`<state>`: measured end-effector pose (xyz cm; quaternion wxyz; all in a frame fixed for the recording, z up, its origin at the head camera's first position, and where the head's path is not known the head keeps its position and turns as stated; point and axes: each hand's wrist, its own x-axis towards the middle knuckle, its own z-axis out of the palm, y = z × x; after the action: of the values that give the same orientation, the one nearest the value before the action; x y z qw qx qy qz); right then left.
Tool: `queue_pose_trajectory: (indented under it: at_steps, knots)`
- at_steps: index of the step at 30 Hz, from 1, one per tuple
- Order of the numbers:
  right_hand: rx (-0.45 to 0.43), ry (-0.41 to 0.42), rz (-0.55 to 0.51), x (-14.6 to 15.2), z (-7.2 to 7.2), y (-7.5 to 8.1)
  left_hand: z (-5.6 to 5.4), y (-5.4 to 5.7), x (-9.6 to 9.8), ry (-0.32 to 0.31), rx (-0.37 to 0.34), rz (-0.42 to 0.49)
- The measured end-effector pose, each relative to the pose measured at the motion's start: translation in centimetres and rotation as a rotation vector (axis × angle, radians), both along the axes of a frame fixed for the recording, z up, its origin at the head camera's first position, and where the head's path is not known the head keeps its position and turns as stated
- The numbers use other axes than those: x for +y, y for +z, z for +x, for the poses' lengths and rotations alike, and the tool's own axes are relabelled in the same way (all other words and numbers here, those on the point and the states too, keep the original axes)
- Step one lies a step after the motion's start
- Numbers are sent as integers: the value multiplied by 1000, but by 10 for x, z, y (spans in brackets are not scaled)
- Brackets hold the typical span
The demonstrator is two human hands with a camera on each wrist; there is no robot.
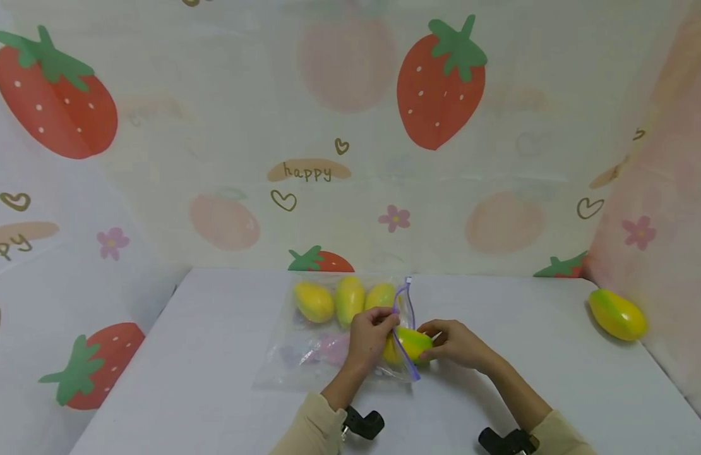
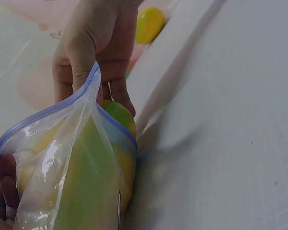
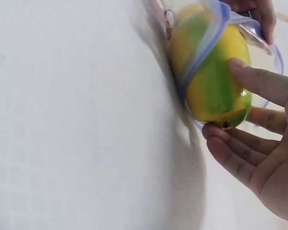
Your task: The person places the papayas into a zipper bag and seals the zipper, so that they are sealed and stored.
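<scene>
A clear zip bag point(image 1: 282, 363) with a purple zip edge lies on the table, its mouth to the right. Inside are several yellow-green mangoes point(image 1: 314, 302) and something pink. My left hand point(image 1: 369, 338) pinches the bag's upper layer near the zip. A green-and-yellow mango point(image 3: 216, 72) sits partly within the mouth, its near end outside the purple edge. My right hand point(image 1: 457, 344) holds that end, the thumb on one side and the fingers at the tip, as the right wrist view shows. The mango's far part is behind the bag's film.
Another mango point(image 1: 617, 315) lies at the table's right edge, by the pink side wall. White cloth covers the table point(image 1: 185, 354). A strawberry-patterned backdrop point(image 1: 350, 215) stands behind and along both sides.
</scene>
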<state>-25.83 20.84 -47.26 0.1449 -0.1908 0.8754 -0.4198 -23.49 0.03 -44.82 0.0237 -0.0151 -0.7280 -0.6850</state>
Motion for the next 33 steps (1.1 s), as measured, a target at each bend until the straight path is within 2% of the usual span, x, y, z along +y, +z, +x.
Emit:
queue_pose_trajectory:
  at_steps: [5,9,12,18,22,28,30,33]
  knots:
    - [9,4,-45,-7,2,-2,-7,-13,-1,3,11,5]
    - [22,8,-115,-9,2,-3,-11,-16,-2,3,48,3]
    - [-11,-32,-181,-9,2,-4,-13,-15,-3,5,50,1]
    - [-133,-130,-294,-12,4,-6,-13,-14,-2,8,47,-7]
    - [-155,-96,-344,-17,6,-8,-13,-12,-2,18,59,-11]
    - [-107,48,-313,-21,9,-12,-13,-9,-1,34,106,-24]
    - [-79,60,-294,-22,10,-13,-13,-9,-1,33,111,-21]
    - [-57,31,-286,-20,11,-10,-14,-10,-1,25,106,-14]
